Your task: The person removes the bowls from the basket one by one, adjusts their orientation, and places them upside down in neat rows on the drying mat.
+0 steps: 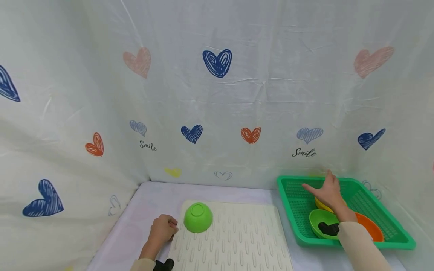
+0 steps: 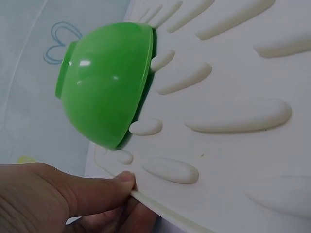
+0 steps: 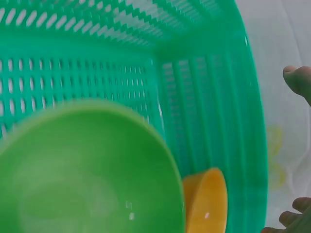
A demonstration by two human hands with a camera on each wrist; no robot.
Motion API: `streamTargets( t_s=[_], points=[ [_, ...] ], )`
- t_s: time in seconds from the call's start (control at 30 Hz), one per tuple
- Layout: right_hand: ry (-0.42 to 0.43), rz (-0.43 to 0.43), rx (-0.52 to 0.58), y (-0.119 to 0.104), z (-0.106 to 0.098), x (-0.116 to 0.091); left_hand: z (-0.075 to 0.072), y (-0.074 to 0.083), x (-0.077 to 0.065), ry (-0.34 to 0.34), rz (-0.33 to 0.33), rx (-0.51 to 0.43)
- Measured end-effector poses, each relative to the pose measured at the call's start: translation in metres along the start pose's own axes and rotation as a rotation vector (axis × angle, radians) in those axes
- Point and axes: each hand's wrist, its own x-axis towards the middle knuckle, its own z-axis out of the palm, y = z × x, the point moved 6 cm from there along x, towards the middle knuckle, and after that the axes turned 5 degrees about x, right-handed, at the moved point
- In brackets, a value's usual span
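A light green bowl (image 1: pixel 198 217) lies upside down on a white mat with raised oval ridges (image 1: pixel 237 241). My left hand (image 1: pixel 162 230) pinches the mat's left edge beside the bowl; in the left wrist view the thumb (image 2: pixel 114 191) presses on top and the other fingers curl below. Over the green plastic basket (image 1: pixel 294 229) my right hand (image 1: pixel 328 194) is spread, thumb apart from the fingers, with nothing in its grasp. Beneath that arm the basket holds another green bowl (image 1: pixel 317 217), a yellow bowl (image 1: pixel 320 205) and an orange bowl (image 1: pixel 371 227), all partly covered.
A white curtain (image 1: pixel 271 94) printed with hearts hangs behind and along both sides. Pale cloth (image 1: pixel 122 241) covers the table to the left of the mat. The basket's far rim stands close to the back curtain.
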Motion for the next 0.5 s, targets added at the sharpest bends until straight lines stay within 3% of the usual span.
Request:
streamTargets(
  t_s=[0.27,0.5],
  points=[
    [-0.077,0.122,-0.025,0.037,-0.015,-0.003,0.001,0.000,0.000,0.005,-0.004,0.008],
    [-0.186,0.169,-0.109,0.060,-0.010,-0.003,0.000,0.000,-0.001,0.014,0.003,0.005]
  ],
)
